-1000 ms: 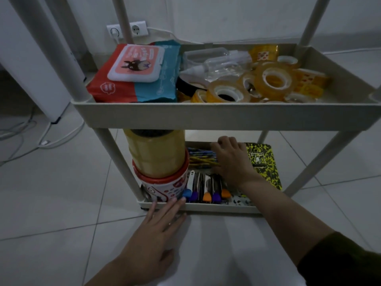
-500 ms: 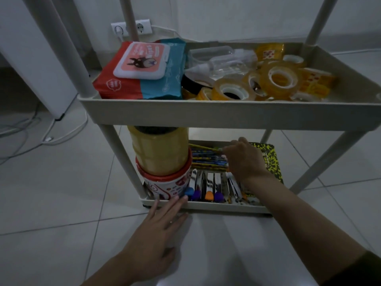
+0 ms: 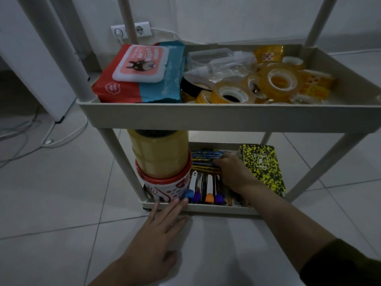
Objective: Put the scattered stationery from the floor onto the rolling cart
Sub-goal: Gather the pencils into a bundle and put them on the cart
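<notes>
Head view: cream plastic rolling cart (image 3: 226,118) w/ two shelves visible, standing on a pale tiled floor (image 3: 51,193).

Upper shelf: red-and-teal soft pack of wet wipes (image 3: 142,75) at left, w/ a white-rimmed flip lid bearing a dark cartoon animal. To its right a clear plastic squeeze bottle (image 3: 222,65) lying on its side, then a heap of yellowish transparent tape rolls (image 3: 261,85), some leaning on each other, plus wrapped yellow ones at the far right.

Lower shelf: at left a wide roll of tan packing tape (image 3: 159,153) stacked on a red-and-white printed roll (image 3: 167,185). Behind centre, a bundle of blue and yellow patterned pencils (image 3: 204,159) lying crosswise. In front of them, a row of markers w/ blue, purple and orange caps (image 3: 203,196), caps toward the shelf's front lip. At right, a yellow-and-black speckled notebook (image 3: 263,168) lying flat.

Right hand (image 3: 235,172) reaches into the lower shelf, palm down, fingers curled onto the pencils; its grip rests on them, but can't tell if it pinches any. Dark green sleeve (image 3: 346,263) at the forearm.

Left hand (image 3: 156,234) lies flat on the floor in front of the cart, fingers spread, tips touching the lower shelf's front edge just below the printed roll.

Background: white wall socket (image 3: 132,32) w/ a plug in, white cables (image 3: 41,139) trailing over the floor at left.
</notes>
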A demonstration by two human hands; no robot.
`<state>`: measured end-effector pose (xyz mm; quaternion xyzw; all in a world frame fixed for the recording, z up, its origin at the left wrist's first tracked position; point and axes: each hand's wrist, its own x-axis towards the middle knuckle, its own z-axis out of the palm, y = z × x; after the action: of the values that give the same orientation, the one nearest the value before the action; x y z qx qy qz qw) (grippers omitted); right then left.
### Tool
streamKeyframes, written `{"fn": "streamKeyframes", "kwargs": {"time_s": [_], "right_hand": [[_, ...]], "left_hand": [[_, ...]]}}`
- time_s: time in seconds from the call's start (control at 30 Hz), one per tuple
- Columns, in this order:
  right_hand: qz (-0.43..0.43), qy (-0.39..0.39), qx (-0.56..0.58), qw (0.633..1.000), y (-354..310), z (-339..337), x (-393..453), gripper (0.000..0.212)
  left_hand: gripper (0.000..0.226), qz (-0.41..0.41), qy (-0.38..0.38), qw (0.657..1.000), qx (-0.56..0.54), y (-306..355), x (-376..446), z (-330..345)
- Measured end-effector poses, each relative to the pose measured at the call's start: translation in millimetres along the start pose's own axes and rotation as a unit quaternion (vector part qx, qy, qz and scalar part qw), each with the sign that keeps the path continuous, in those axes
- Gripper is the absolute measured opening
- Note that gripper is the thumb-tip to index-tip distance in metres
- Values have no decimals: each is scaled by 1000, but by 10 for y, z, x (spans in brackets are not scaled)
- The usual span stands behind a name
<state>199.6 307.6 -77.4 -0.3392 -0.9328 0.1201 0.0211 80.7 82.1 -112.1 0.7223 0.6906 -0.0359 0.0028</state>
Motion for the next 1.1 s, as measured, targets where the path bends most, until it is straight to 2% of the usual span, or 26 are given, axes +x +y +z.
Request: {"fn": "streamKeyframes", "kwargs": {"time_s": [0.13, 0.27, 0.33, 0.5, 0.67, 0.73, 0.9, 1.0, 1.1], "right_hand": [[-1, 15, 33, 999, -6, -60, -85, 52], [-10, 34, 42, 998, -84, -105, -411, 44], [-16, 37, 55, 998, -123, -133, -621, 40], [-51, 29, 69, 996, -280, -262, -1084, 34], [-24, -32, 75, 996, -379, -604, -1448, 41], [-13, -30, 83, 996, -428, -771, -1567, 43], [11, -7, 99, 995, -536, -1147, -1780, 40], [38, 51, 140, 988, -567, -1317, -1854, 36], [110, 173, 209, 956, -539, -1474, -1885, 19]], "left_hand": [[78, -6, -28, 999, -37, 3, -15, -74], [73, -16, -1, 993, -114, 55, -19, -259], [72, -40, -71, 981, -178, 86, -11, -420], [69, -93, -89, 952, -278, 158, -60, -783], [66, -103, -116, 945, -288, 209, -192, -1212], [65, -104, -117, 946, -282, 207, -269, -1389], [59, -131, -100, 932, -324, 147, -480, -1732], [51, -185, -51, 890, -414, 114, -565, -1850], [41, -256, 54, 837, -481, 110, -567, -1994]]}}
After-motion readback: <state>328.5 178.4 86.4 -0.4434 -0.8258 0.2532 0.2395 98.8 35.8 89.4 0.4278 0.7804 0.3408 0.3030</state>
